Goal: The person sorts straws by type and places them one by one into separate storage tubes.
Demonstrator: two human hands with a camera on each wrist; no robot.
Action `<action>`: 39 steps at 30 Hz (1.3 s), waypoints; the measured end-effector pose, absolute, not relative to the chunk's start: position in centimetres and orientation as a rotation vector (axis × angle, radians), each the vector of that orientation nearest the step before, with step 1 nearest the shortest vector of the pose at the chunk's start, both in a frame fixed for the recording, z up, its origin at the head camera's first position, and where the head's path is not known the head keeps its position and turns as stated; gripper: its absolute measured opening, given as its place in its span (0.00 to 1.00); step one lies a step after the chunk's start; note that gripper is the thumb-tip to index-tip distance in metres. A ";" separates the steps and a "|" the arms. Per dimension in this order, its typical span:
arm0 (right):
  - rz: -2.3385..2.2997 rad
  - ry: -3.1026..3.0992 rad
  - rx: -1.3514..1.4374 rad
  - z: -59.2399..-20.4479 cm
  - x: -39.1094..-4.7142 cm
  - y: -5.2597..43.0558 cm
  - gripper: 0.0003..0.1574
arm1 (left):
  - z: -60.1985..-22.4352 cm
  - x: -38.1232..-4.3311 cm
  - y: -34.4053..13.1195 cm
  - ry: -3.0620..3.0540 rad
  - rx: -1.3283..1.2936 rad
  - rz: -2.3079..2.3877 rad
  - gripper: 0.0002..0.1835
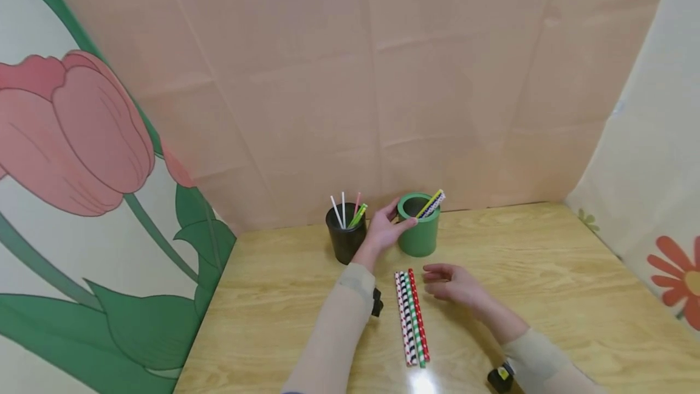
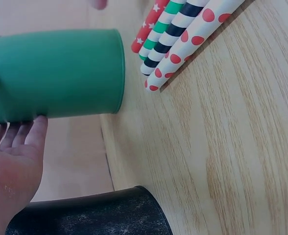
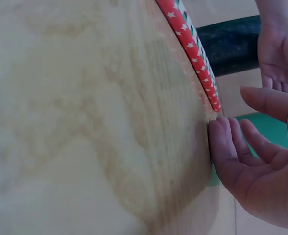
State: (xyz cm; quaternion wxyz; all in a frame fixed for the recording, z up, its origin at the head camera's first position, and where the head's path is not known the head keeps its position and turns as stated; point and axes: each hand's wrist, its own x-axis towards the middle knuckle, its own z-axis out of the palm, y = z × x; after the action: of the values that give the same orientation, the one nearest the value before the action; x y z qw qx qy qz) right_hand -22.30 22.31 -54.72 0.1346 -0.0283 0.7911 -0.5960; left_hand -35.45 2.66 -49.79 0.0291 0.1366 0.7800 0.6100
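Note:
My left hand [image 1: 384, 230] grips the green cup [image 1: 418, 241] at its upper left side, thumb across the front and fingers round the back. A yellow straw [image 1: 429, 203] and a dark-patterned white one lean out of this cup to the right. In the left wrist view, fingers [image 2: 35, 137] press against the cup's side. My right hand [image 1: 456, 284] hovers over the table with loosely bent fingers, holding nothing. Just left of its fingertips lies a row of patterned paper straws [image 1: 410, 318]: red-dotted white, black-striped, green-striped and red. White stars show on the red straw [image 3: 195, 58].
Left of the green cup stands a black cup [image 1: 346, 242] with white, pink and green straws in it, close by my left wrist. Behind both cups, the wooden table [image 1: 262, 309] meets a wall covered with pinkish-brown paper [image 1: 306, 108]. Painted flowers decorate the side walls.

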 end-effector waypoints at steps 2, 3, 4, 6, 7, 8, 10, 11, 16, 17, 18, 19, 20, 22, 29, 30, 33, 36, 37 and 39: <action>-1.706 2.299 -0.096 -54.9 -22.2 22.2 0.39 | -49.8 -35.5 2.7 2.406 0.419 1.884 0.45; -1.690 2.308 -0.114 -55.0 -22.1 22.2 0.39 | -49.8 -35.5 2.7 2.406 0.422 1.885 0.44; -1.681 2.313 -0.116 -55.1 -22.0 22.1 0.39 | -49.8 -35.5 2.7 2.408 0.423 1.885 0.44; -1.665 2.314 -0.136 -55.2 -21.8 22.0 0.39 | -49.9 -35.6 2.7 2.408 0.425 1.891 0.44; -1.663 2.308 -0.142 -55.2 -21.7 21.9 0.39 | -49.9 -35.6 2.7 2.408 0.426 1.895 0.44; -1.661 2.309 -0.145 -55.2 -21.6 21.8 0.39 | -49.9 -35.6 2.7 2.406 0.427 1.898 0.44; -1.668 2.301 -0.150 -55.3 -21.4 21.5 0.39 | -49.8 -35.6 2.7 2.404 0.430 1.899 0.45; -1.669 2.298 -0.154 -55.3 -21.4 21.4 0.39 | -49.8 -35.6 2.7 2.403 0.430 1.902 0.45; -1.633 2.344 -0.143 -55.3 -21.1 21.0 0.38 | -49.6 -35.5 2.7 2.397 0.426 1.905 0.45; -1.618 2.359 -0.147 -55.2 -21.0 20.9 0.38 | -49.6 -35.5 2.7 2.393 0.423 1.910 0.45; -1.602 2.373 -0.151 -55.1 -21.0 20.8 0.39 | -49.6 -35.5 2.7 2.390 0.420 1.909 0.45; -1.593 2.383 -0.143 -55.1 -20.9 20.6 0.39 | -49.6 -35.5 2.7 2.389 0.418 1.910 0.45; -1.588 2.391 -0.130 -55.0 -20.9 20.5 0.39 | -49.6 -35.5 2.7 2.389 0.415 1.911 0.45; -1.572 2.403 -0.125 -54.9 -20.8 20.3 0.40 | -49.6 -35.4 2.8 2.387 0.414 1.916 0.45; -1.556 2.426 -0.071 -55.1 -20.7 19.7 0.40 | -49.7 -35.4 2.8 2.392 0.419 1.907 0.45; -1.553 2.432 -0.066 -55.1 -20.7 19.6 0.40 | -49.7 -35.4 2.7 2.390 0.419 1.907 0.45; -1.548 2.443 -0.059 -55.0 -20.7 19.5 0.39 | -49.8 -35.4 2.7 2.392 0.404 1.909 0.44; -1.531 2.468 -0.052 -54.9 -20.7 19.4 0.37 | -49.7 -35.4 2.6 2.398 0.409 1.898 0.44; -1.520 2.482 -0.052 -54.8 -20.7 19.3 0.37 | -49.7 -35.5 2.6 2.399 0.408 1.898 0.44; -1.499 2.509 -0.047 -54.8 -20.7 19.2 0.37 | -49.6 -35.5 2.6 2.397 0.413 1.898 0.44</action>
State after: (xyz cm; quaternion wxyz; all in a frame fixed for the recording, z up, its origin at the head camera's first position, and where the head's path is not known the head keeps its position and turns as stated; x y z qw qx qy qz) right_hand -20.71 19.18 -54.80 0.1092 -0.0161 0.8532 -0.5097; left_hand -35.52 2.60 -49.63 0.0280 0.1338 0.7766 0.6150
